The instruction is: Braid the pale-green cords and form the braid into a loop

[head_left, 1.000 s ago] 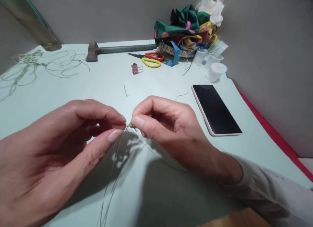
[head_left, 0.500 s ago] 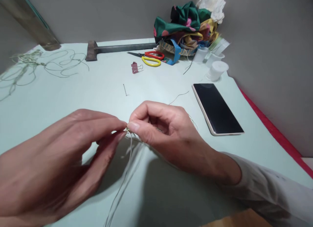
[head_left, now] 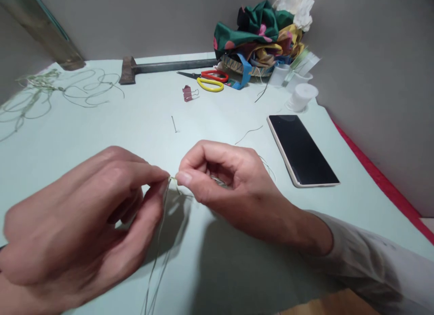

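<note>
Thin pale green cord (head_left: 172, 177) stretches across the small gap between my two hands. My left hand (head_left: 101, 211) pinches it between thumb and index finger, and long strands hang from there toward the front edge. On the other side, the thumb and index finger of my right hand (head_left: 230, 184) close on the same cord, the other fingers curled in. Some cord shows inside the curl of the right hand and behind its wrist. A short loose end dangles between the fingertips. The exact knotting at the pinch is too small to make out.
A phone (head_left: 301, 150) lies right of my right hand. Beyond are a nail (head_left: 174, 124), a binder clip (head_left: 187, 93), scissors (head_left: 212, 81), a hammer (head_left: 127, 71), thread spools (head_left: 303, 97) and a basket (head_left: 230, 65) of fabric. Tangled cord (head_left: 44, 86) lies far left.
My left hand has drawn slightly left, its fingers more curled, opening a small gap with cord between the fingertips. The hanging strands moved left with it. My right hand stayed nearly still.
</note>
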Available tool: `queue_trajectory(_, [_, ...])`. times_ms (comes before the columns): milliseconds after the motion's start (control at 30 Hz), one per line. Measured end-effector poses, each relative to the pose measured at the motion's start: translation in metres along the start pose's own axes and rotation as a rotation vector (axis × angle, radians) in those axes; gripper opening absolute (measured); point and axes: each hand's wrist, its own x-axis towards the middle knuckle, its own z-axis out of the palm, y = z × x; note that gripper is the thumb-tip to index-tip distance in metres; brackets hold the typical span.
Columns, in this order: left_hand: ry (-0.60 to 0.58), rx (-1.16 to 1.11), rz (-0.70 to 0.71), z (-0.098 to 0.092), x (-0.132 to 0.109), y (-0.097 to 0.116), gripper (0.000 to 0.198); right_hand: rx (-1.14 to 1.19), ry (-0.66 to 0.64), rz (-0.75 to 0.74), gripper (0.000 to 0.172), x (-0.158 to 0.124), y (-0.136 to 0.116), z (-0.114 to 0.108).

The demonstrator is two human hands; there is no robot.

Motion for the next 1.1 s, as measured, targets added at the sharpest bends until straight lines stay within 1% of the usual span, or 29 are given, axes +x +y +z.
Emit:
queue_trajectory(67, [-0.031,0.069,0.024,0.002,0.001,0.001,0.006,-0.004,0.001,-0.004,0.016,0.000,0.000,0.000])
queue_trajectory(100, [-0.036,0.066,0.028,0.003,0.002,0.001,0.006,0.004,-0.002,-0.010,0.016,0.001,0.000,0.000])
queue_trajectory(233, [-0.057,-0.055,-0.019,0.006,0.005,-0.001,0.009,0.049,-0.024,-0.025,0.014,0.001,0.001,0.000])
queue_trajectory(300, [-0.079,-0.061,-0.050,0.007,0.005,-0.002,0.010,0.050,-0.023,-0.014,0.012,0.002,0.001,0.000])
queue_trajectory(367, [-0.072,-0.054,-0.055,0.007,0.005,-0.002,0.012,0.041,-0.019,-0.008,0.011,0.002,0.001,0.000])
queue_trajectory(500, [-0.037,-0.084,0.031,0.005,0.007,0.000,0.010,0.019,-0.030,-0.019,0.010,0.003,0.000,-0.001])
queue_trajectory(567, [-0.060,-0.082,0.044,0.003,0.007,0.000,0.008,0.018,-0.034,-0.010,0.011,0.003,-0.001,0.000])
queue_trajectory(667, [-0.082,0.017,0.055,0.000,0.005,-0.004,0.009,0.024,-0.039,0.014,0.014,0.003,-0.003,0.001])
queue_trajectory(800, [-0.117,0.137,0.209,0.000,0.008,-0.009,0.015,0.006,-0.045,0.022,0.015,0.003,-0.005,0.002])
queue_trajectory(867, [-0.132,0.140,0.249,0.003,0.012,-0.010,0.016,-0.008,-0.038,0.030,0.016,0.004,-0.005,0.002])
queue_trajectory(900, [-0.125,0.108,0.251,0.004,0.013,-0.010,0.014,-0.007,-0.035,0.028,0.016,0.004,-0.005,0.001])
queue_trajectory(967, [-0.118,0.018,0.208,0.006,0.015,-0.010,0.009,0.010,-0.037,0.009,0.014,0.004,-0.004,0.000])
queue_trajectory(1033, [-0.115,-0.050,0.165,0.007,0.015,-0.009,0.010,0.031,-0.050,-0.021,0.010,0.004,-0.002,-0.002])
queue_trajectory(1100, [-0.104,-0.066,0.154,0.007,0.013,-0.010,0.010,0.034,-0.061,-0.048,0.009,0.004,0.000,-0.003])
